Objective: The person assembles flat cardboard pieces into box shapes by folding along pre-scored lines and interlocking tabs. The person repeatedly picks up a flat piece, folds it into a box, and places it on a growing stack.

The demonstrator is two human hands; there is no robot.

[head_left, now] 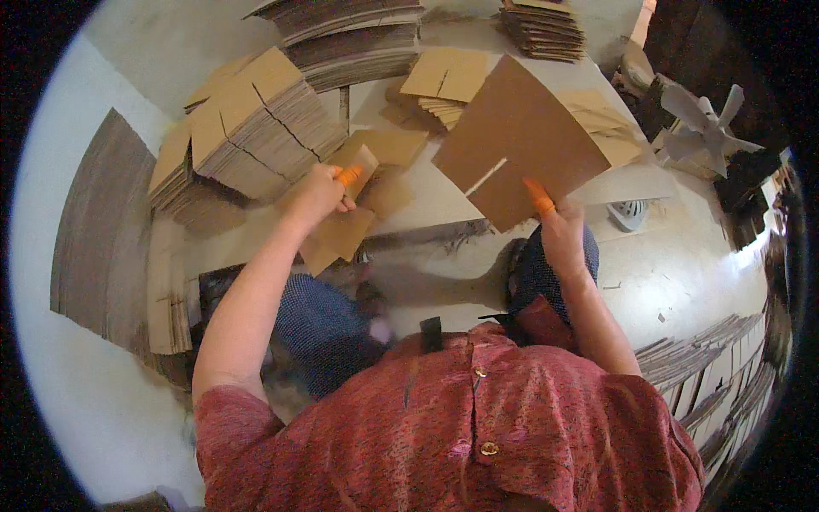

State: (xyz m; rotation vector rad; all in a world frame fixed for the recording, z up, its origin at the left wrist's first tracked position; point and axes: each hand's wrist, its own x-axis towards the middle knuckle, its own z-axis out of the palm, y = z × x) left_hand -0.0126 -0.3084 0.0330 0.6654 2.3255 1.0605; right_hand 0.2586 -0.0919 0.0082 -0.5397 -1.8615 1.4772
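Note:
My right hand (560,237), with orange covers on its fingertips, grips the lower edge of a large brown cardboard sheet (529,136). The sheet is tilted corner-up and has a pale slot cut in from one edge. My left hand (320,194), also with orange fingertip covers, is closed on a small tan cardboard piece (367,160), partly hidden by the fingers. Beneath and beside that hand lie loose, blurred cardboard pieces (341,235) at the table's near edge. The two hands are apart.
A tall stack of slotted cardboard (256,128) stands left on the white table (418,200). Further stacks (354,43) sit at the back, and a smaller pile (444,77) stands behind the sheet. A grey fan (708,124) is at the right; bundled cardboard (699,358) lies lower right.

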